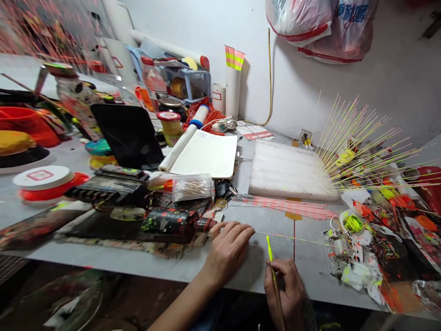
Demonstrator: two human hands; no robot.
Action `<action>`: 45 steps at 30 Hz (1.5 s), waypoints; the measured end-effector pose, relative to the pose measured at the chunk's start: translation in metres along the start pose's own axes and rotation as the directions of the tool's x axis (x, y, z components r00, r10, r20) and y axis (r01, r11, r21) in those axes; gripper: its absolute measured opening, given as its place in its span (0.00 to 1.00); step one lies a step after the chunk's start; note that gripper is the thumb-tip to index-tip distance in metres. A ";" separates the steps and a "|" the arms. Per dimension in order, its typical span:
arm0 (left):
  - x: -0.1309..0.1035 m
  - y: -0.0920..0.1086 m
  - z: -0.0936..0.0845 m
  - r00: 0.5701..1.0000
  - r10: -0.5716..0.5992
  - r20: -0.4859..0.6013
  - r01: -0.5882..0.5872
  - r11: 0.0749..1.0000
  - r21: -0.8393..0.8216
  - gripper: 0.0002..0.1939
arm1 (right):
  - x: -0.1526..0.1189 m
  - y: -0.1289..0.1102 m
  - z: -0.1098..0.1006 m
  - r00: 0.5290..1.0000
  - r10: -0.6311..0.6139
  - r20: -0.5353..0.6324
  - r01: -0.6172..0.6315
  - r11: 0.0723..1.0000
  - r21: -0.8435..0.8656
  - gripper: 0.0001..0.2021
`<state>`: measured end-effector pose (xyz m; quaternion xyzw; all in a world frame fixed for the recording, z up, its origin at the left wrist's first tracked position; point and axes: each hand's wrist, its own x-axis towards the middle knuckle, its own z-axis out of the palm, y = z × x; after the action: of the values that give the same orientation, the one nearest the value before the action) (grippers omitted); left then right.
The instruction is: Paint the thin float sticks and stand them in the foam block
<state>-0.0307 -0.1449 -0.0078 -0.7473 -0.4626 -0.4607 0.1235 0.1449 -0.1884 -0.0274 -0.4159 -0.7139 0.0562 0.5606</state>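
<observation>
My right hand (284, 287) is closed around a paintbrush (275, 287), its tip coated in bright yellow and pointing up and away from me. My left hand (230, 246) lies at the reddish nose of a black, paint-spattered motor tool (170, 225). Its fingers are bent together over one end of a thin stick (303, 239); the thumb side is hidden. From there the stick runs right, level above the table, with a yellow-green stretch along it. The yellow brush tip is close to the stick; I cannot tell whether they touch. Behind it lies a bundle of pink-banded sticks (285, 207).
A white foam block (285, 168) bears many yellow-and-pink sticks (358, 142) fanning out at its right end. Paint-stained scraps (365, 248) cover the table's right. Further left are cotton swabs (193, 188), an open notebook (210, 151), a dark tablet (127, 133) and jars (170, 128).
</observation>
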 end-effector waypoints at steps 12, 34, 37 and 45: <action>0.000 0.002 0.001 1.000 -0.015 -0.016 0.015 1.000 -0.020 0.10 | 0.008 -0.003 0.001 1.000 -0.028 -0.007 0.028 0.999 -0.047 0.05; 0.000 -0.005 -0.002 1.000 0.000 0.004 0.000 1.000 -0.012 0.11 | -0.013 0.001 0.006 1.000 0.004 0.004 -0.005 0.995 0.103 0.08; 0.000 -0.012 -0.007 1.000 0.030 -0.006 -0.030 1.000 0.003 0.11 | -0.011 -0.003 0.012 0.999 -0.010 0.030 0.008 0.996 0.093 0.08; -0.004 -0.016 -0.010 0.998 0.042 -0.036 -0.042 0.999 0.017 0.12 | 0.001 -0.010 0.024 0.997 -0.062 0.045 0.060 0.998 0.036 0.06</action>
<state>-0.0501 -0.1445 -0.0101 -0.7473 -0.4482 -0.4678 0.1476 0.1192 -0.1849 -0.0306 -0.3827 -0.7381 0.0608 0.5523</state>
